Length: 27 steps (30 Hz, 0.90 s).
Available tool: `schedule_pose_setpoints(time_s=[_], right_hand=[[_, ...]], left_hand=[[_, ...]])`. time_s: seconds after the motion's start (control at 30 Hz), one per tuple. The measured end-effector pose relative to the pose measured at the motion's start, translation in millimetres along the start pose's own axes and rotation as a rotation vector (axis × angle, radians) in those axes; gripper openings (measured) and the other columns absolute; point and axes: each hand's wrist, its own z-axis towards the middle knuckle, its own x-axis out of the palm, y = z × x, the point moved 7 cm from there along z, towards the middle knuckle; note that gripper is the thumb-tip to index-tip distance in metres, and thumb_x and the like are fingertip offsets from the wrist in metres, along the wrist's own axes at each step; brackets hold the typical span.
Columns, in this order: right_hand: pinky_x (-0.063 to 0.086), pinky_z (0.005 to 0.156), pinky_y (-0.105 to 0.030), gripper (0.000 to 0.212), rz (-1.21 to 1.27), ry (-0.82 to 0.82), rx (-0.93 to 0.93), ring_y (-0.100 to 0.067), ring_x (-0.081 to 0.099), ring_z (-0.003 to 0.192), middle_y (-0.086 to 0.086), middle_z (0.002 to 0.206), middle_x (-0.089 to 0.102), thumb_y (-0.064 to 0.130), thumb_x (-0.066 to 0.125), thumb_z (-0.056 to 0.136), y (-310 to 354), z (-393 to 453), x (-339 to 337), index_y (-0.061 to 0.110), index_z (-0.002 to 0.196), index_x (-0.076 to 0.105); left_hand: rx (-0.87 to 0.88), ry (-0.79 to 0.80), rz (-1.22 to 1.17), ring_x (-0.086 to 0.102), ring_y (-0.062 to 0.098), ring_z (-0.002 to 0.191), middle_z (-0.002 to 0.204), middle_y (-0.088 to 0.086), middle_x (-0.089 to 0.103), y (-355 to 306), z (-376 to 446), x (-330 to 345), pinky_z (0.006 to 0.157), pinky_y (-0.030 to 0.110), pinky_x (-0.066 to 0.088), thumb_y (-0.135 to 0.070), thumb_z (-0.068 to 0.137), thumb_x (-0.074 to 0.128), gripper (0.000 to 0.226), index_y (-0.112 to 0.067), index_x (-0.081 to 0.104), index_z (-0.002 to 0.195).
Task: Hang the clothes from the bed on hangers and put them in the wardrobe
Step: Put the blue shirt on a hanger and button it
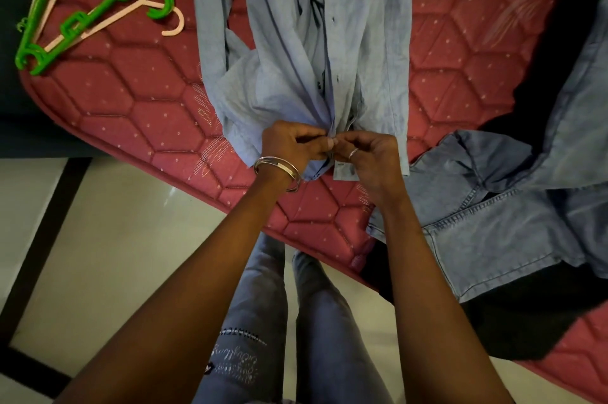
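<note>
1. While it lies across the red mattress [138, 100], the light-blue shirt [296, 51] is bunched at its near edge; jeans [500, 226] sit just right of it
2. green hanger [82, 18] over pink hanger [98, 25], far left
3. left hand [289, 145] and right hand [371, 156] both pinch the shirt's button strip, fingertips touching

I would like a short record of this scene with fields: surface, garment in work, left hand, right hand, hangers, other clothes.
surface: red quilted mattress
garment in work: light blue shirt, lying flat on the mattress
left hand: left hand pinches the shirt's front edge near the hem
right hand: right hand pinches the same edge, fingers meeting the left
hangers: green hanger on top of pink hanger, left of the shirt, unused
other clothes: blue jeans and dark garment, right of the shirt
</note>
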Motion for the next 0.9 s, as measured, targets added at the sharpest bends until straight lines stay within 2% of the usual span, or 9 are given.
schedule_pose_setpoints(time_s=[0.1,0.2,0.27,0.37,0.43,0.53,0.63,0.8,0.9], right_hand=[[0.053,0.064,-0.021,0.011,0.009,0.007,0.009,-0.011,0.065,0.064,0.002,0.068,0.070,-0.004,0.064,0.085,-3.6,1.3,-0.2,0.001,0.092,0.070],[0.052,0.066,-0.021,0.011,-0.074,0.008,-0.046,-0.012,0.065,0.069,-0.007,0.074,0.069,-0.004,0.064,0.085,-1.2,2.6,3.2,0.000,0.091,0.071],[0.052,0.066,-0.021,0.013,-0.184,-0.026,-0.103,-0.010,0.066,0.069,-0.005,0.076,0.069,-0.004,0.066,0.083,0.6,4.0,3.5,0.004,0.091,0.072],[0.055,0.067,-0.028,0.015,-0.331,-0.065,-0.135,-0.021,0.067,0.072,-0.006,0.077,0.069,-0.002,0.070,0.077,-1.0,5.9,4.9,0.004,0.090,0.071],[0.053,0.064,-0.023,0.019,-0.382,-0.076,-0.154,-0.015,0.064,0.067,0.001,0.072,0.065,-0.005,0.069,0.075,-0.1,3.5,8.1,0.011,0.086,0.068],[0.050,0.062,-0.017,0.021,-0.302,-0.117,-0.191,-0.007,0.060,0.065,0.011,0.071,0.062,-0.002,0.064,0.078,2.9,-1.8,9.0,0.018,0.083,0.063],[0.048,0.064,-0.020,0.016,-0.180,-0.138,-0.140,-0.003,0.058,0.066,0.012,0.071,0.061,0.002,0.058,0.083,-1.5,-4.2,6.1,0.018,0.081,0.062],[0.045,0.066,-0.034,0.011,0.034,-0.149,0.046,-0.019,0.051,0.069,-0.003,0.071,0.055,0.012,0.051,0.085,-20.9,-4.1,4.9,0.014,0.076,0.057],[0.047,0.065,-0.026,0.012,0.050,-0.227,0.024,-0.014,0.055,0.069,-0.003,0.074,0.058,0.001,0.056,0.088,-16.8,-5.4,-0.7,0.013,0.087,0.057]], left_hand=[[-0.051,-0.012,-0.064,0.071,0.022,0.072,0.086,0.017,0.073,4.6,-0.5,1.4,0.071,0.030,0.059,-0.004,0.076,0.075,0.017,0.002,0.073,0.092],[-0.055,-0.092,-0.008,0.069,0.015,0.067,0.078,0.013,0.073,4.0,-1.0,-1.2,0.068,0.025,0.058,-0.008,0.078,0.073,0.010,0.000,0.075,0.084],[-0.125,-0.070,-0.098,0.070,0.021,0.067,0.074,0.013,0.072,6.6,-2.0,2.4,0.069,0.034,0.060,-0.015,0.078,0.075,0.014,-0.001,0.075,0.080],[-0.168,-0.020,-0.131,0.071,0.029,0.069,0.075,0.014,0.073,11.0,-3.0,9.4,0.072,0.043,0.059,-0.021,0.074,0.079,0.019,-0.004,0.075,0.081],[-0.178,-0.038,-0.148,0.071,0.031,0.070,0.076,0.015,0.073,14.7,-2.9,9.6,0.073,0.046,0.059,-0.017,0.073,0.080,0.016,-0.005,0.075,0.083],[-0.214,-0.058,-0.216,0.070,0.034,0.075,0.081,0.017,0.072,17.7,-3.5,9.6,0.076,0.048,0.058,-0.006,0.078,0.074,0.011,-0.005,0.073,0.089],[-0.213,-0.056,-0.184,0.070,0.033,0.079,0.084,0.014,0.072,17.9,-2.8,12.2,0.078,0.045,0.058,-0.004,0.081,0.070,0.011,-0.004,0.073,0.091],[-0.332,-0.045,-0.230,0.069,0.034,0.075,0.077,0.013,0.070,25.6,0.2,16.9,0.075,0.046,0.058,-0.004,0.084,0.067,0.006,-0.003,0.072,0.087],[-0.408,-0.012,-0.343,0.066,0.029,0.065,0.068,0.008,0.067,24.8,-0.2,21.2,0.070,0.041,0.060,0.000,0.086,0.063,0.012,0.005,0.068,0.096]])
